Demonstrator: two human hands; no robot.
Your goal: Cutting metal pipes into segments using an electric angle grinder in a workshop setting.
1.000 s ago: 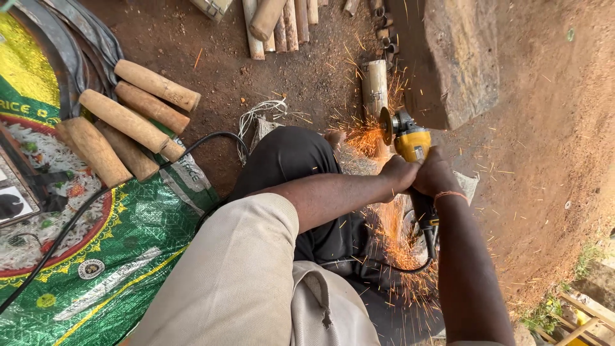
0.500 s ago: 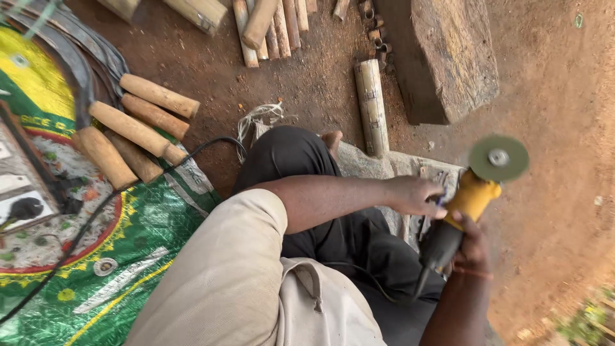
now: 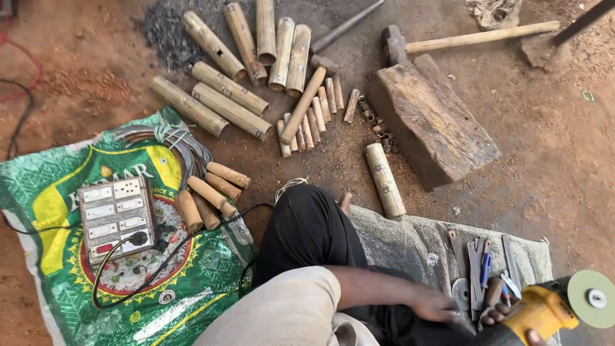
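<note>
- My right hand [image 3: 512,320] is at the bottom edge of the view, its grip closed around the yellow body of the grinder [image 3: 544,311], fingers wrapped under it.
- The grinder sits low on my right, above the grey cloth [image 3: 397,240], its pale green disc [image 3: 592,299] pointing out past the cloth's edge.
- My left hand [image 3: 435,304] lies flat with fingers spread on the cloth, holding nothing, just beside the small tools [image 3: 483,269] laid there.
- To handle this well, I judge the disc should stay turned away from my knee and from the black cable [image 3: 192,237], with my free hand kept well off the wheel.
- I would also keep the cable slack behind me, since it runs from the switch board [image 3: 115,214] across the sack.
- The sack [image 3: 57,282] is a green woven bag spread flat on the dirt to my left, with a yellow band and a round red-rimmed emblem in its middle; the grey switch board rests on it.
- Short bamboo pieces [image 3: 208,195] lie at the sack's upper right edge; a wooden block [image 3: 429,125] is well apart, ahead.
</note>
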